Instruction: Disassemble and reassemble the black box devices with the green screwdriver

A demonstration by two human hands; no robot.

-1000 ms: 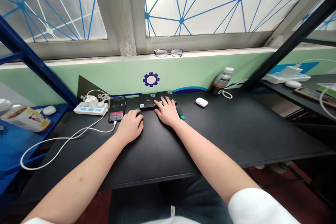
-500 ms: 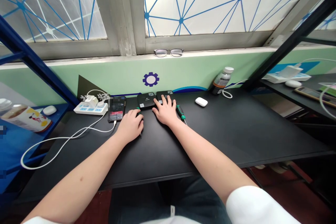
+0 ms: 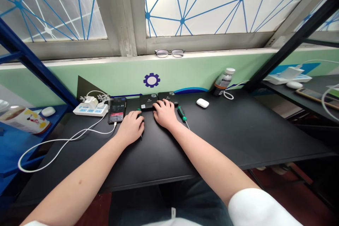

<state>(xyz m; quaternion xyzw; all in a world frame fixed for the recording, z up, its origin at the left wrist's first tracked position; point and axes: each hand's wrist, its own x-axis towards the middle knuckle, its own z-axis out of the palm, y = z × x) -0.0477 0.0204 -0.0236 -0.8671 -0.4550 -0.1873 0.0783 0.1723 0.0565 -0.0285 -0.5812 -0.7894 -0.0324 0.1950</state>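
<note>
My left hand rests palm down on the black desk, its fingers curled over a screwdriver. The screwdriver's green handle end shows past my fingertips, and its thin shaft tip comes out below the thumb; the middle is covered. My right hand lies with fingers somewhat bent and apart, fingertips at the near edges of two flat black cases, the left case and the right case. Just right of that hand lies a second screwdriver with a green and black handle, untouched.
A phone with a white cable lies left of my left hand, near a power strip. Rightward are a white earbud case and a capped bottle. Glasses sit on the window ledge.
My right hand has drawn back toward me, off the tops of the black cases to their near edges, with fingers more bent. The left hand looks unchanged.
</note>
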